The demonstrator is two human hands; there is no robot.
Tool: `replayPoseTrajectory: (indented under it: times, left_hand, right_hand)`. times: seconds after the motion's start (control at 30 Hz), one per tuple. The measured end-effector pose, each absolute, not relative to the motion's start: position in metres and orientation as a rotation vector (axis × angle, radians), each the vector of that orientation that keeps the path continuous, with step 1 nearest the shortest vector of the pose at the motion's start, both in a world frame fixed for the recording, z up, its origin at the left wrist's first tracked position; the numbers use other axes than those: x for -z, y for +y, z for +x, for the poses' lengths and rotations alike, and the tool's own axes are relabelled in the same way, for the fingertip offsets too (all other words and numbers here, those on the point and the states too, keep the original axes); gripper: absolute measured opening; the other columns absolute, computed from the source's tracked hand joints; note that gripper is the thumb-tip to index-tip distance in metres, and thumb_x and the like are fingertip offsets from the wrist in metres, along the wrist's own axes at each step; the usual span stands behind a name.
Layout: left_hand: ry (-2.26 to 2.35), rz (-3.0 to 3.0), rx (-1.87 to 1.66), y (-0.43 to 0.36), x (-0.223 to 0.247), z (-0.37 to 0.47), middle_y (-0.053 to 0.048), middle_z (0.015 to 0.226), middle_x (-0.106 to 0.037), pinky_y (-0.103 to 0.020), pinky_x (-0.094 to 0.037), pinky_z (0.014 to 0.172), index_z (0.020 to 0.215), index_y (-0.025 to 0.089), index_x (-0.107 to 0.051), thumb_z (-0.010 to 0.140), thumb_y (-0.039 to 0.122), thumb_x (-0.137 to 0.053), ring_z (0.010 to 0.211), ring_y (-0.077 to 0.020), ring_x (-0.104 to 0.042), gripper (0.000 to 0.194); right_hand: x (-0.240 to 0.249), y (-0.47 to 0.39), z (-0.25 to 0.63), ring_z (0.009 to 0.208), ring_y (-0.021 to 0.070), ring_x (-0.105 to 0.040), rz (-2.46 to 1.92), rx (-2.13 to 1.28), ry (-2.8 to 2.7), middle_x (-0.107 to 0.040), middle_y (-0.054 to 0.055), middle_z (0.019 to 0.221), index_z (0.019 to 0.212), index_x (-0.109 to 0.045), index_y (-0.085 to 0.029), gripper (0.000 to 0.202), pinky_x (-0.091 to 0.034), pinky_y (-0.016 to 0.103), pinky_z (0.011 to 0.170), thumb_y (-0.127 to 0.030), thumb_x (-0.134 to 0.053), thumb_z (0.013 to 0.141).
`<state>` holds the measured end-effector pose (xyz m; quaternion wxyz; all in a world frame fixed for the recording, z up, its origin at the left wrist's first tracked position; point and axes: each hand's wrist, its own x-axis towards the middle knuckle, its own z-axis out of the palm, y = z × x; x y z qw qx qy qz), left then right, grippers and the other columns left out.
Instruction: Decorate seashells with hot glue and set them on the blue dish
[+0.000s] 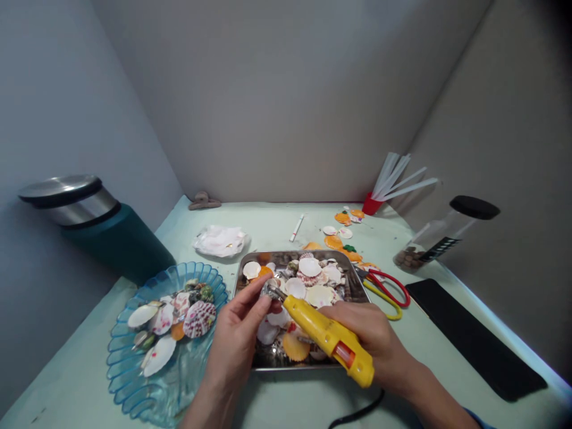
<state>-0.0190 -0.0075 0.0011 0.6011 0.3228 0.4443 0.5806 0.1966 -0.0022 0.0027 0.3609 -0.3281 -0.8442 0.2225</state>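
Observation:
Pinched in my left hand (pixel 241 322) is a small grey shell (pixel 270 288), held over the left part of a metal tray (pixel 363 290). My right hand (pixel 373 333) is wrapped round a yellow glue gun (pixel 328 333), whose metal tip points left and meets or nearly meets the small shell. White, orange and speckled shells (pixel 320 296) fill much of the tray below. To the left, a blue scalloped glass plate (pixel 118 357) holds more shells, among them a purple-and-white ribbed one (pixel 199 319).
Scissors (pixel 395 292) with red and yellow handles lie right of the tray, near a black slab (pixel 476 339) and a clear bottle (pixel 435 238). Behind are a white plastic bundle (pixel 221 241), loose shells (pixel 343 241) and a red cup (pixel 372 204) of white sticks. A teal flask (pixel 118 241) stands left.

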Motion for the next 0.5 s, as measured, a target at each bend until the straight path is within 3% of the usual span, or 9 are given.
replayPoseTrajectory:
  times: [0.13, 0.3, 0.5]
  left_hand:
    - [1.031, 0.735, -1.356, -0.0074, -0.0045, -0.0171, -0.010, 0.127, -0.064, -0.031, -0.052, 0.083, 0.115, 0.025, -0.069, 0.072, 0.029, -0.076, 0.084, -0.0183, -0.069, 0.043]
    - [0.994, 0.732, -1.367, -0.0065, -0.0051, -0.0153, -0.012, 0.127, -0.064, -0.038, -0.049, 0.094, 0.113, 0.022, -0.070, 0.071, 0.028, -0.076, 0.110, -0.0283, -0.062, 0.043]
    - [0.993, 0.735, -1.351, -0.0072, -0.0032, -0.0166, -0.010, 0.129, -0.063, -0.039, -0.044, 0.100, 0.114, 0.024, -0.070, 0.073, 0.027, -0.075, 0.116, -0.0290, -0.058, 0.041]
  right_hand:
    - [-0.0012, -0.0018, 0.1965, 0.054, 0.0145, -0.055, -0.833, -0.533, -2.173, -0.064, 0.002, 0.066, 0.095, -0.066, -0.016, 0.031, -0.037, 0.026, 0.052, -0.045, -0.057, 0.090]
    - [-0.0028, -0.0012, 0.1954, 0.052, 0.0144, -0.053, -0.835, -0.505, -2.186, -0.061, 0.002, 0.062, 0.093, -0.067, -0.015, 0.035, -0.035, 0.026, 0.050, -0.047, -0.054, 0.091]
    - [-0.0021, -0.0016, 0.1961, 0.053, 0.0148, -0.053, -0.821, -0.533, -2.186, -0.061, 0.002, 0.063, 0.091, -0.066, -0.014, 0.035, -0.035, 0.026, 0.051, -0.047, -0.054, 0.091]
